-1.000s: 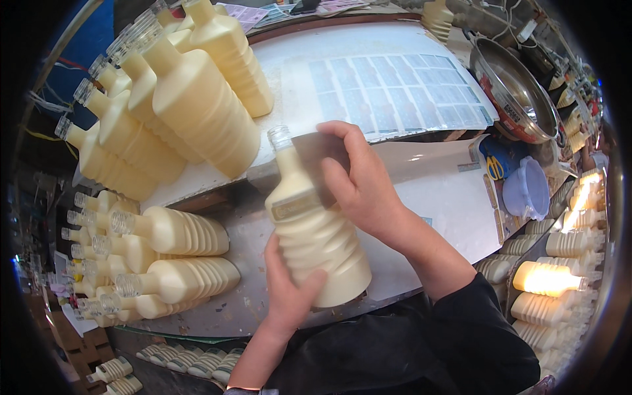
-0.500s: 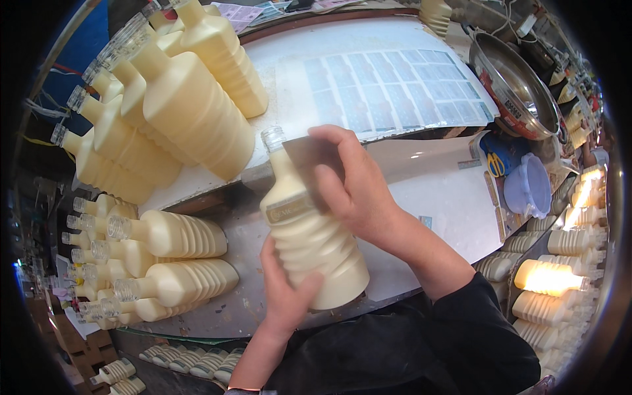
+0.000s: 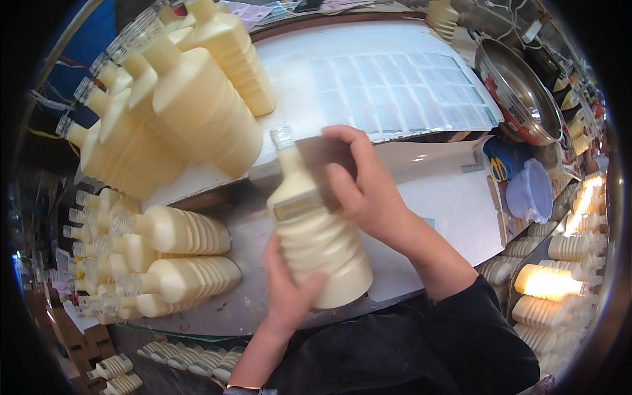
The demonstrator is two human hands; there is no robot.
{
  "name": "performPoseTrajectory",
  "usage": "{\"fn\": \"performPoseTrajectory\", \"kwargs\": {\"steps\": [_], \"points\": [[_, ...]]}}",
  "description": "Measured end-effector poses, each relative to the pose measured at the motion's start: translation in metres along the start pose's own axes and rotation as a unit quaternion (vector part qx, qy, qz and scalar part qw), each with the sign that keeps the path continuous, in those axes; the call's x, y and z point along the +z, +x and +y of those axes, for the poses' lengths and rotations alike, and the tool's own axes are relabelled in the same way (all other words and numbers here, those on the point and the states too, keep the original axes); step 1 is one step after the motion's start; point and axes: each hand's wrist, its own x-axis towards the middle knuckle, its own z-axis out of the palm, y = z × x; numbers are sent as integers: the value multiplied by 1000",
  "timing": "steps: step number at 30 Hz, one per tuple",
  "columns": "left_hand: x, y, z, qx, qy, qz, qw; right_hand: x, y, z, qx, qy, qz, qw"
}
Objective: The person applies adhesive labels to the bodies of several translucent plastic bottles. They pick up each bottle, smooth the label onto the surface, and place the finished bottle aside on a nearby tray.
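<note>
A cream ribbed bottle with a clear threaded neck leans in front of me, its neck pointing away and slightly left. My left hand is closed round its lower left side, thumb across the front. A narrow greyish label band crosses the bottle below its shoulder. Between the fingers and thumb of my right hand is a flat dark scraper-like piece, smeared by motion. It overlaps the bottle's right shoulder in view; I cannot tell whether they touch.
Cream bottles stand upright at the far left, and more bottles lie below them. A sheet of pale blue labels covers the white board. At right are a metal pan, yellow-handled scissors, a lavender tub and racked bottles.
The whole scene has shifted slightly rightward in the picture. Both hands keep their grips on the bottle and the dark piece. The label band looks more blurred now.
</note>
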Motion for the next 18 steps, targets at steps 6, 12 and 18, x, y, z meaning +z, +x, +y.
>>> {"fn": "performPoseTrajectory", "kwargs": {"steps": [6, 12, 18], "points": [[11, 1, 5, 37, 94, 28, 994, 4, 3, -3, 11, -39, 53, 998], [36, -1, 17, 103, 190, 89, 972, 28, 8, -42, 0, -132, 22, 991], [46, 2, 36, 138, 218, 114, 959, 60, 1, -64, -18, -264, 14, 964]]}}
